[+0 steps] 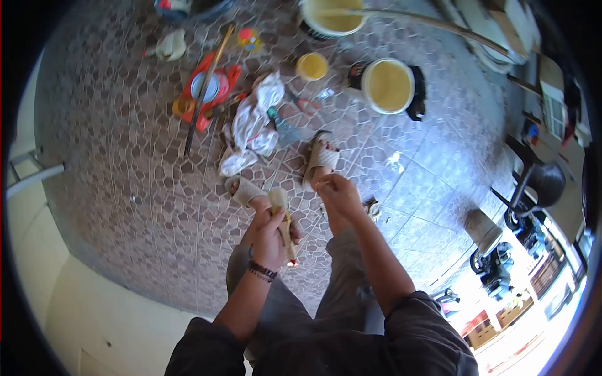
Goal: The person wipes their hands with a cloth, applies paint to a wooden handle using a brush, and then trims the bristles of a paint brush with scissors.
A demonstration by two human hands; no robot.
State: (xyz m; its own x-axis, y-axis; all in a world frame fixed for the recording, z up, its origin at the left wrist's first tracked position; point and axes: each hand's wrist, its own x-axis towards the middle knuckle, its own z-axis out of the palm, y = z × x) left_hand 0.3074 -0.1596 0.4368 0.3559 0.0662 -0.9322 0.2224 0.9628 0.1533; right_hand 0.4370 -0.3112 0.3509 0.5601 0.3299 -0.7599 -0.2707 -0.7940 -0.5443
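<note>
My left hand (271, 241) is closed around a paintbrush (286, 229). Its pale bristles (278, 198) point away from me and its red-tipped end points back toward my lap. Held apart to the right, my right hand (340, 195) has its thumb and fingertips pinched together above my right foot. Whatever lies between those fingertips is too small to make out. Beyond my feet, a crumpled white cloth (248, 128) with reddish marks lies on the floor beside a scraper (285, 130).
Ahead stand two buckets of yellowish paint, a near one (387, 86) and a far one (332, 19) with a stick, plus a small yellow tub (311, 66). A long stick (207, 91) lies across a can on red material. A dark chair (540, 178) stands right.
</note>
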